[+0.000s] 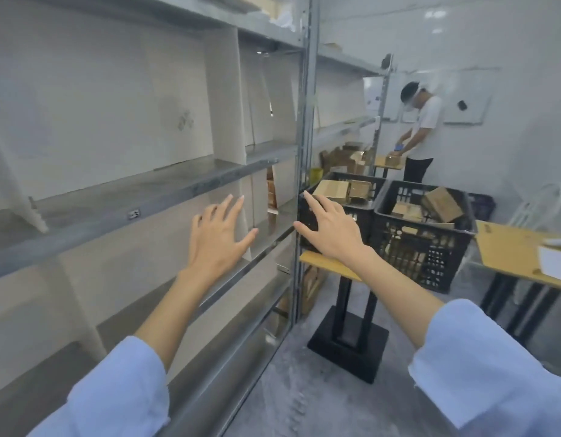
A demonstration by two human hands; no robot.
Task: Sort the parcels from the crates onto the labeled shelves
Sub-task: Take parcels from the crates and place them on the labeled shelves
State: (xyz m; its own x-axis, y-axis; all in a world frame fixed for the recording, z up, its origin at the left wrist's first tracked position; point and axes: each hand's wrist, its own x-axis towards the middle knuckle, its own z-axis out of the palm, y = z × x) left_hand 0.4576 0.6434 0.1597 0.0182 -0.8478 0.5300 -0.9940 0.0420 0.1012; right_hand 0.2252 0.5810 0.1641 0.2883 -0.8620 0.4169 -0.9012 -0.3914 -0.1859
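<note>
Two black plastic crates stand side by side on a small yellow table (328,264). The left crate (364,212) and the right crate (430,247) both hold brown cardboard parcels (331,189) (441,205). My left hand (217,234) is stretched out with spread fingers in front of the metal shelf unit (121,203), holding nothing. My right hand (331,230) reaches forward, fingers straight, in front of the left crate's near corner; contact with it is unclear. A few parcels (271,192) stand on a lower shelf behind white dividers.
A grey upright post (304,137) separates two shelf bays. Another person (421,134) works at a far table with boxes. A second yellow table (518,257) with papers stands at the right. The small table's black pedestal base (348,345) rests on the grey floor.
</note>
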